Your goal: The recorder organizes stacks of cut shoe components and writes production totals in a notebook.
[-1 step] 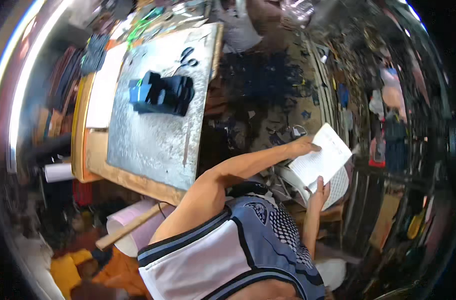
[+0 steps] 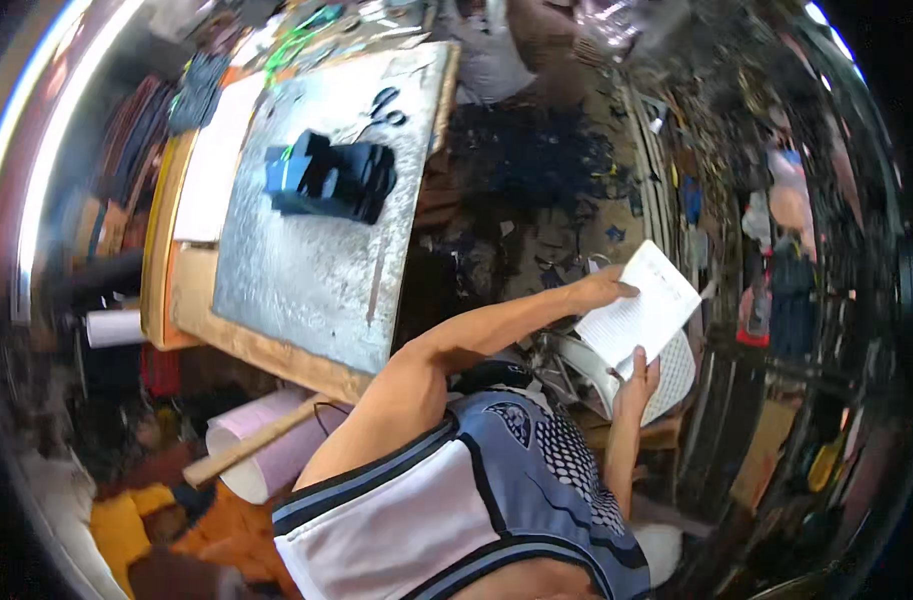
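Both my hands hold a white ruled notepad point(image 2: 641, 308) tilted out to the right of my body. My left hand point(image 2: 604, 288) reaches across and grips its upper left edge, thumb on top. My right hand point(image 2: 636, 385) closes on the lower edge, its thumb lying over the page. Writing marks show near the top of the page, too small to make out. Just under the pad is a white perforated seat or panel point(image 2: 676, 385), partly covered by it.
At left stands a metal-topped worktable point(image 2: 296, 280) with a wooden edge. On it lie a stack of dark blue cloth pieces point(image 2: 351, 185) and black scissors point(image 2: 388, 108). A pale roll point(image 2: 266, 440) and a wooden stick point(image 2: 246, 450) are below. Dark scraps point(image 2: 526, 150) litter the floor.
The view has shifted slightly, so the table and rolls sit a little differently in it. Both hands keep hold of the notepad, almost unmoved.
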Motion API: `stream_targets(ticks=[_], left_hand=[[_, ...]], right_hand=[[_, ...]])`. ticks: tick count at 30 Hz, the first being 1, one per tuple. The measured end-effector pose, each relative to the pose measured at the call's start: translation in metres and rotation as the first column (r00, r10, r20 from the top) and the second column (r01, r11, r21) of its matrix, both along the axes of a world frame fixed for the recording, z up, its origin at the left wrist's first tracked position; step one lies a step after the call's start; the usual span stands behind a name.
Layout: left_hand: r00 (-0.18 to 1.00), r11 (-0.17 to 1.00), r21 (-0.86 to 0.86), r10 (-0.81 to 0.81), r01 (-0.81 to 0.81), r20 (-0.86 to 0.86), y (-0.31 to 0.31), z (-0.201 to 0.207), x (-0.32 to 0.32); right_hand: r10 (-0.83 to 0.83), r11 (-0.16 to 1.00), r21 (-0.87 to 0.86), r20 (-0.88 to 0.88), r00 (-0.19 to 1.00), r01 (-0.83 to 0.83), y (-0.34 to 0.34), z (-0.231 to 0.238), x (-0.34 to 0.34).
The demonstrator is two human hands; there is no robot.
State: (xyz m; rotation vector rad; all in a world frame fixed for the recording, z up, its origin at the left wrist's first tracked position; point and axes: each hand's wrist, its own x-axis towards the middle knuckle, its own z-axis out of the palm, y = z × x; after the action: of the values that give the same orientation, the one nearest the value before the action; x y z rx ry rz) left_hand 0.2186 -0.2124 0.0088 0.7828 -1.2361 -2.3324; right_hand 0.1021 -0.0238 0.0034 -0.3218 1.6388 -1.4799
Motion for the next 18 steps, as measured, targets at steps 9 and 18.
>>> stream_targets(ticks=[9,18], left_hand=[[0.854,0.866,-0.156,0.497,-0.475,0.155,0.006,0.018,0.128],[0.603,0.755,-0.213,0.632,-0.620,0.487,0.015,0.049,0.294]], right_hand=[[0.652,0.757,-0.086,0.038,0.757,-0.647,-0.111,-0.005,0.030],[0.712,0.702,-0.043,0.034,0.701,-0.711,-0.145,-0.023,0.084]])
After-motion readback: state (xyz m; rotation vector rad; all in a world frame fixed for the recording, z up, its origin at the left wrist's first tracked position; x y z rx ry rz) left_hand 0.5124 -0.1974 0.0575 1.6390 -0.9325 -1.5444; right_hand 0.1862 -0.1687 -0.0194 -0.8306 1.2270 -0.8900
